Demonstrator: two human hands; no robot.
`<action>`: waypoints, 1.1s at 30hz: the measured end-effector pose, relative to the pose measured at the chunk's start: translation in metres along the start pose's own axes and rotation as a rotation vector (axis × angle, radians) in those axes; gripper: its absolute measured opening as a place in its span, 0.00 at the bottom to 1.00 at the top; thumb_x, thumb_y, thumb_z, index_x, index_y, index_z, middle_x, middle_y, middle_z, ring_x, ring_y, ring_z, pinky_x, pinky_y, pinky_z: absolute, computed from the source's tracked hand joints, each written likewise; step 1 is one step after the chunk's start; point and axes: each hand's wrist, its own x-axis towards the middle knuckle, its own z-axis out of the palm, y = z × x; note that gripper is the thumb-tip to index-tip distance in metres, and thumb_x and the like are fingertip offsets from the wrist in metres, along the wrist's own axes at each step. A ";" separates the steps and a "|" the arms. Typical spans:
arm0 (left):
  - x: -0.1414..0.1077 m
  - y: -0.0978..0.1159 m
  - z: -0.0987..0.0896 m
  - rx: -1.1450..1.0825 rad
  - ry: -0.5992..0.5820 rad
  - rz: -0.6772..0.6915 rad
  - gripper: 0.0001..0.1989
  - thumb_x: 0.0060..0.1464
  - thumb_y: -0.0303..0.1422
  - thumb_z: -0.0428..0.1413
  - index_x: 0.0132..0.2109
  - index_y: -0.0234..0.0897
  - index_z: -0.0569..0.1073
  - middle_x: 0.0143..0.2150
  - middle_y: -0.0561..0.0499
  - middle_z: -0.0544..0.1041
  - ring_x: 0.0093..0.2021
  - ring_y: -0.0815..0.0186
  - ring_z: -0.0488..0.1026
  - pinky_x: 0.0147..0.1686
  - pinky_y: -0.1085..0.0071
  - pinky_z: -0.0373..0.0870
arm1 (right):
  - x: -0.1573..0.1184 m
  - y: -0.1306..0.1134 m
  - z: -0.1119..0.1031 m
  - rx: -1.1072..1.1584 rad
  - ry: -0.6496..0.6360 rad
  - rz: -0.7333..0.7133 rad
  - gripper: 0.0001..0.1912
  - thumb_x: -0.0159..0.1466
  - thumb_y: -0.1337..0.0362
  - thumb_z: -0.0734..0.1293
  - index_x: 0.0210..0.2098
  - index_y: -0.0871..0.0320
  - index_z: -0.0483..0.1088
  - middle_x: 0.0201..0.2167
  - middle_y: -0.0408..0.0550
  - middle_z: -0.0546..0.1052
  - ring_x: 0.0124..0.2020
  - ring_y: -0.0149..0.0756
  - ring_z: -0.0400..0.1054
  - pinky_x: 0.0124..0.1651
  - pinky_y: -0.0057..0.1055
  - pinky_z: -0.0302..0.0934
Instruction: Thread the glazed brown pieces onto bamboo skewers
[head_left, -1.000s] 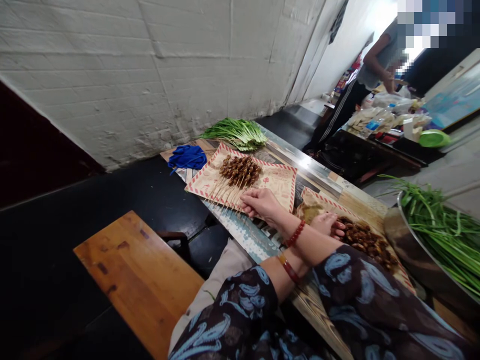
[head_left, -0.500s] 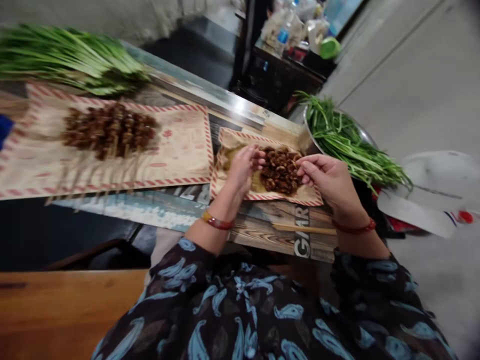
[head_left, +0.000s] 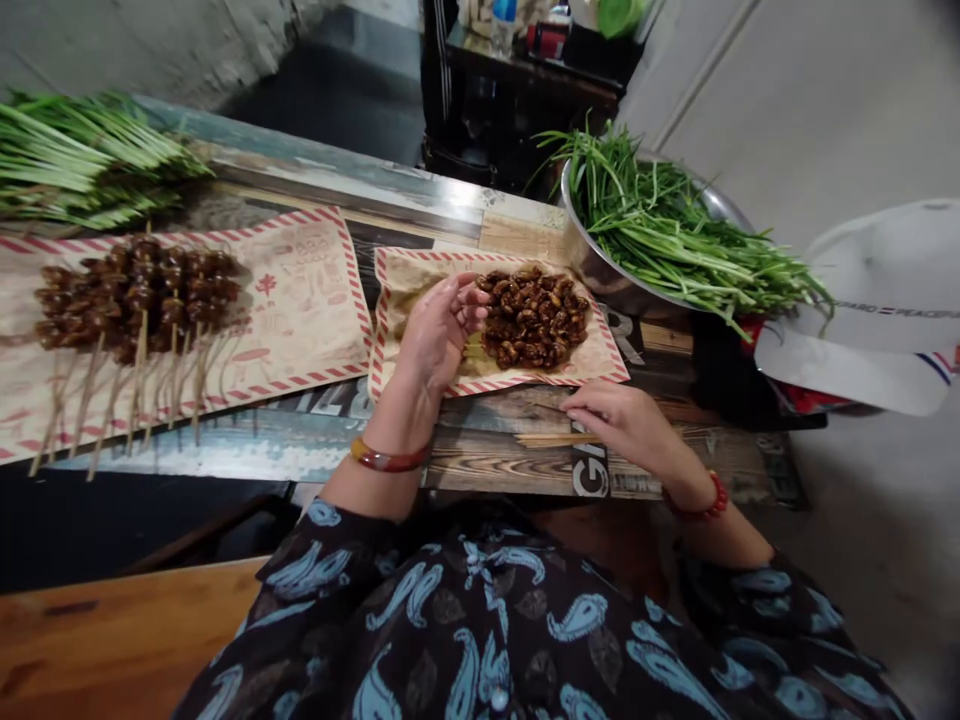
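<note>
My left hand point(head_left: 442, 325) is at the left edge of a pile of glossy brown silkworm pupae point(head_left: 536, 320), its fingers curled and closed; whatever they hold is hidden. The pile lies on a sheet of red-striped paper point(head_left: 424, 265). My right hand point(head_left: 626, 420) is lower, just off the paper's front edge, its thumb and fingers pinching a thin wooden skewer that points left. Beneath it, several loose skewers point(head_left: 551, 440) lie on the table.
On the left, filled skewers point(head_left: 142, 295) rest on a larger striped paper point(head_left: 300, 300), sticks toward me. Behind them lies a bundle of green leafy stalks point(head_left: 82, 160). A metal bowl point(head_left: 600, 265) of greens point(head_left: 667, 220) stands at right, beside a white cap point(head_left: 862, 350).
My right hand has moved down from the pupae to the loose skewers and now pinches one. My left hand stays by the pile. The view has shifted, with the table's things lying further left.
</note>
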 end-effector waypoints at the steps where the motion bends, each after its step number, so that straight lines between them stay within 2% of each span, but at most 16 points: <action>1: 0.000 0.000 0.000 0.011 -0.006 0.002 0.08 0.58 0.35 0.55 0.41 0.36 0.73 0.31 0.52 0.76 0.27 0.74 0.72 0.28 0.77 0.68 | 0.002 -0.002 0.004 -0.023 -0.002 -0.002 0.10 0.68 0.65 0.62 0.42 0.55 0.76 0.40 0.48 0.79 0.41 0.36 0.73 0.44 0.31 0.64; 3: 0.000 0.000 0.000 0.024 -0.019 0.011 0.09 0.58 0.35 0.55 0.42 0.35 0.73 0.31 0.52 0.76 0.28 0.74 0.72 0.29 0.77 0.68 | 0.008 -0.005 0.012 -0.103 0.000 -0.005 0.10 0.69 0.65 0.62 0.44 0.55 0.75 0.40 0.49 0.78 0.41 0.36 0.72 0.43 0.31 0.63; 6: 0.001 0.000 -0.002 0.027 -0.026 0.021 0.10 0.57 0.35 0.56 0.43 0.34 0.74 0.31 0.52 0.76 0.28 0.75 0.72 0.29 0.78 0.68 | 0.019 -0.011 0.019 -0.272 -0.014 -0.015 0.09 0.69 0.65 0.62 0.41 0.57 0.75 0.36 0.49 0.77 0.38 0.35 0.70 0.40 0.30 0.60; 10: 0.002 -0.001 -0.005 0.030 -0.011 0.034 0.11 0.56 0.36 0.57 0.43 0.34 0.73 0.32 0.51 0.77 0.29 0.74 0.73 0.29 0.78 0.68 | 0.026 -0.015 0.020 -0.464 -0.064 -0.058 0.10 0.69 0.66 0.62 0.35 0.59 0.74 0.30 0.48 0.74 0.33 0.34 0.66 0.35 0.30 0.55; 14: 0.002 0.000 -0.004 0.038 0.005 0.033 0.10 0.56 0.35 0.56 0.42 0.34 0.73 0.31 0.52 0.76 0.29 0.74 0.72 0.29 0.78 0.68 | 0.029 -0.014 0.021 -0.609 -0.056 -0.141 0.08 0.68 0.67 0.63 0.34 0.59 0.73 0.31 0.49 0.73 0.34 0.36 0.64 0.34 0.31 0.53; 18: 0.000 0.001 -0.002 0.046 0.022 0.026 0.09 0.57 0.35 0.55 0.42 0.35 0.73 0.32 0.52 0.76 0.28 0.75 0.72 0.30 0.78 0.68 | 0.030 -0.010 0.024 -0.656 -0.057 -0.217 0.06 0.67 0.71 0.63 0.36 0.59 0.72 0.36 0.51 0.73 0.37 0.37 0.64 0.37 0.32 0.56; 22: 0.000 0.000 -0.002 0.035 0.010 0.024 0.10 0.58 0.36 0.55 0.42 0.35 0.73 0.32 0.51 0.75 0.28 0.75 0.71 0.29 0.78 0.67 | 0.026 -0.008 0.019 -0.576 -0.048 -0.332 0.08 0.68 0.71 0.60 0.36 0.60 0.70 0.39 0.52 0.73 0.38 0.38 0.64 0.41 0.33 0.58; 25: 0.000 -0.002 -0.004 0.064 -0.007 0.051 0.10 0.58 0.35 0.55 0.43 0.35 0.73 0.33 0.50 0.76 0.28 0.74 0.71 0.29 0.78 0.67 | 0.023 -0.010 0.005 -0.483 0.038 -0.386 0.10 0.70 0.71 0.57 0.36 0.61 0.68 0.35 0.52 0.74 0.36 0.38 0.64 0.40 0.35 0.59; 28: -0.001 -0.004 -0.005 0.200 -0.015 0.109 0.10 0.56 0.35 0.56 0.43 0.35 0.74 0.32 0.51 0.75 0.29 0.74 0.70 0.31 0.76 0.66 | 0.026 -0.015 -0.013 -0.359 0.182 -0.366 0.08 0.69 0.69 0.57 0.36 0.58 0.67 0.31 0.49 0.74 0.35 0.37 0.66 0.42 0.37 0.61; 33: -0.005 -0.004 -0.004 0.768 -0.134 0.295 0.09 0.52 0.33 0.58 0.40 0.34 0.76 0.36 0.49 0.77 0.35 0.69 0.71 0.37 0.72 0.66 | 0.049 -0.026 -0.030 -0.208 0.507 -0.246 0.04 0.68 0.69 0.61 0.38 0.55 0.67 0.34 0.46 0.75 0.37 0.35 0.70 0.42 0.33 0.64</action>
